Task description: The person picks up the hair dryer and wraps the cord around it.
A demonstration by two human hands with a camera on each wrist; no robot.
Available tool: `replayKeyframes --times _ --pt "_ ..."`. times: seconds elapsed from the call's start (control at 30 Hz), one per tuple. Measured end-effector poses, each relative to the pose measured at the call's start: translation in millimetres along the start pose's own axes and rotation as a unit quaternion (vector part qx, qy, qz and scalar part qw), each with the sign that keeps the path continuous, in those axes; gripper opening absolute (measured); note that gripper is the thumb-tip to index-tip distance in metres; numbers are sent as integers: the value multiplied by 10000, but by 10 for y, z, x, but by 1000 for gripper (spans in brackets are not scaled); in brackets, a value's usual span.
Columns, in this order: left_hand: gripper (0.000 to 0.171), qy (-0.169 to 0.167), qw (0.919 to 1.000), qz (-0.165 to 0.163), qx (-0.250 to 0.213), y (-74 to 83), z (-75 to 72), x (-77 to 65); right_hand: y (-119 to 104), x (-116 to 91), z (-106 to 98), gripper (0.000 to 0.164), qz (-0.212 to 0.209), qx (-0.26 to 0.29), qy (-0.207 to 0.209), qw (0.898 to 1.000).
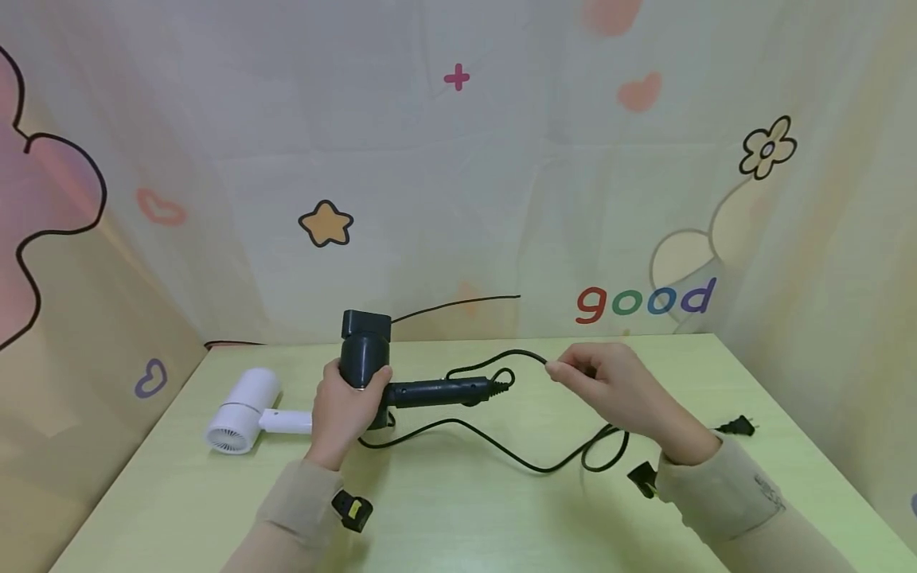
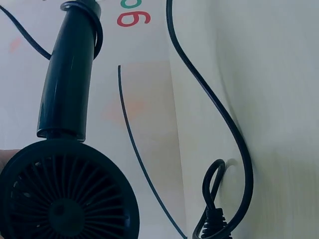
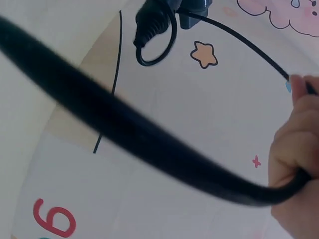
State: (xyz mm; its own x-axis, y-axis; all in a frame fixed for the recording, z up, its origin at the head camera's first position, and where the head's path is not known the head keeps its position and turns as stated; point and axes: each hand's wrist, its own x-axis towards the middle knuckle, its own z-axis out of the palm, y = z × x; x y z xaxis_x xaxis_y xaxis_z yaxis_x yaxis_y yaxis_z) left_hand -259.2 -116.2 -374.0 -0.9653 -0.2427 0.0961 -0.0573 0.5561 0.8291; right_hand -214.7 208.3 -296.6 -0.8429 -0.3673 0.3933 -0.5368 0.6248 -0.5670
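One black hair dryer (image 1: pixel 364 350) is held above the worktop (image 1: pixel 494 525), left of centre, its handle (image 1: pixel 438 391) pointing right. Your left grip (image 1: pixel 345 410) is curled round its barrel; your right grip (image 1: pixel 609 382) pinches the black cord (image 1: pixel 516 351) right of the handle. Slack cord loops on the near side of that grip. Plug (image 1: pixel 738 426): worktop, right. White hair dryer (image 1: pixel 247 402): worktop, left, just beside your left grip.

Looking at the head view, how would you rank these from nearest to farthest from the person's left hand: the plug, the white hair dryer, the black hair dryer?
1. Black hair dryer: gripped in the left hand.
2. White hair dryer: lying just to that hand's left.
3. Plug: far over to the right.
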Motion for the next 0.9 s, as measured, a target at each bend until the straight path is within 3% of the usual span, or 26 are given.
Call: replayKeyframes --times 0.2,0.4,0.53,0.9 --pt "83 302 9992 -139 -219 -10 2 69 76 -139 34 20 -181 906 -834 9922" --pt "86 413 9977 -263 -475 -20 -23 104 91 -278 129 20 -470 1682 -1573 9720" --pt "88 460 9967 -306 -601 -4 -35 102 77 -328 211 20 -460 2019 -1840 9609" --pt "89 377 9946 -482 -834 22 -83 94 162 -412 530 16 -510 2457 -2233 9419"
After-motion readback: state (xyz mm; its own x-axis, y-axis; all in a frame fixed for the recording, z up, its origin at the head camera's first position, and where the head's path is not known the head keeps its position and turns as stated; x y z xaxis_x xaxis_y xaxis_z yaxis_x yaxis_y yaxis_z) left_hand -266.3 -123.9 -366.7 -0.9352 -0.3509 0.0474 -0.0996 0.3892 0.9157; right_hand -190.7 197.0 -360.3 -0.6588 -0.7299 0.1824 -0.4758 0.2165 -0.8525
